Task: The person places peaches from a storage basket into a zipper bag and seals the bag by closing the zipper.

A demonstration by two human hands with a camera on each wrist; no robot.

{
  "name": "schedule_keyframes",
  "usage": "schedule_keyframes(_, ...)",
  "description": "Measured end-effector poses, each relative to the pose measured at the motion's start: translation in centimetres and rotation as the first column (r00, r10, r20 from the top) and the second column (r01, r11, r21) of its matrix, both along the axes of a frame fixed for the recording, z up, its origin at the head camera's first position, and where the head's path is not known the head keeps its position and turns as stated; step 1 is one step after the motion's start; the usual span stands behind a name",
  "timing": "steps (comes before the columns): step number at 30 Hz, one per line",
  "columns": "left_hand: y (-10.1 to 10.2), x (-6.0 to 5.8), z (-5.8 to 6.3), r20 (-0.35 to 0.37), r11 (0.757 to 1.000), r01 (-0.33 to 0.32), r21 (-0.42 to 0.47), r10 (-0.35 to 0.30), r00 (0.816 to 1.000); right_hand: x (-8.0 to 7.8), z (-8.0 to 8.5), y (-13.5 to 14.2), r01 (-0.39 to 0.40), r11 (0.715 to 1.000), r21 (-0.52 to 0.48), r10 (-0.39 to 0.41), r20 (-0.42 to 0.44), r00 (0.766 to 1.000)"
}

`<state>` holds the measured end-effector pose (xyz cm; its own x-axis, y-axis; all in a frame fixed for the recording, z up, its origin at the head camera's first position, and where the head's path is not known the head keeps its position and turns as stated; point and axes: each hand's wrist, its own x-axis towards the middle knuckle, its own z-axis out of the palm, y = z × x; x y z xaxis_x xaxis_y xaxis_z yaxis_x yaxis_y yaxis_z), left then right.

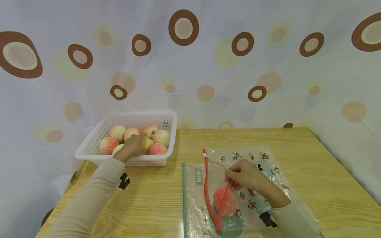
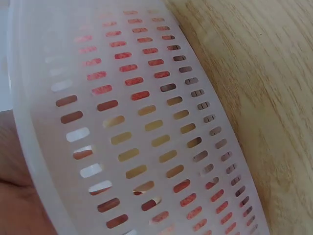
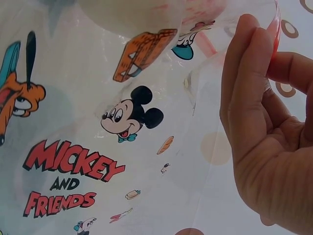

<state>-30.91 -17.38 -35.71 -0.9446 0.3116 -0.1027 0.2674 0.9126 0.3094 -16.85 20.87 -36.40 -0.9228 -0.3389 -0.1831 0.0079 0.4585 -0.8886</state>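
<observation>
My left hand [image 1: 134, 146] reaches into a white plastic basket [image 1: 125, 161] and holds a yellowish peach [image 1: 148, 143] between fingers and thumb. In the left wrist view, the basket's slotted wall [image 2: 142, 103] hides most of that hand [image 2: 22, 181]. On the right, my right hand [image 1: 245, 175] pinches the red zip edge of a clear cartoon-print zip bag [image 1: 269, 185]. The bag's mouth stands apart, and one pinkish-red peach [image 1: 224, 201] lies inside it. The right wrist view has the right hand [image 3: 264, 107] with its fingertips on the red edge beside the printed plastic.
Several other peaches [image 1: 108, 145] fill the basket. Under the cartoon bag lies another clear bag with a green edge [image 1: 185, 198]. Both rest on a wooden table [image 1: 151, 198]; a patterned cloth [image 1: 190, 66] hangs behind it.
</observation>
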Motion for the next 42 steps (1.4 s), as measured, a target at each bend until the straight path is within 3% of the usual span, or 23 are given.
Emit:
schedule_keyframes(9,-0.2,-0.8,-0.6,0.066,1.0,-0.009,0.013,0.009,0.998,0.0,0.1,0.1,0.012,1.0,0.01,-0.012,-0.005,1.0)
schedule_keyframes(18,-0.4,-0.5,-0.8,-0.039,0.997,-0.034,0.064,0.037,0.999,0.0,0.2,0.1,0.004,1.0,0.004,-0.004,-0.003,1.0)
schedule_keyframes(26,-0.6,0.0,0.3,-0.159,0.986,-0.052,0.158,0.077,0.984,0.0,0.2,0.2,0.0,1.0,-0.007,0.001,0.008,1.0)
schedule_keyframes(31,-0.1,0.8,1.9,-0.176,0.95,-0.112,0.293,0.168,0.97,-0.1,0.2,0.2,0.001,1.0,0.005,-0.001,-0.003,1.0)
schedule_keyframes(35,1.0,2.1,3.0,-0.224,0.92,-0.118,0.375,0.214,0.951,-0.1,0.2,0.2,0.008,1.0,0.011,-0.008,-0.009,1.0)
schedule_keyframes(38,2.0,3.2,3.5,-0.269,0.891,-0.084,0.445,0.223,0.937,-0.1,0.2,0.2,0.01,1.0,0.016,-0.01,-0.01,1.0)
schedule_keyframes(42,3.7,5.0,3.6,-0.338,0.851,0.009,0.524,0.199,0.92,-0.1,0.2,0.2,0.007,1.0,0.02,-0.007,-0.011,1.0)
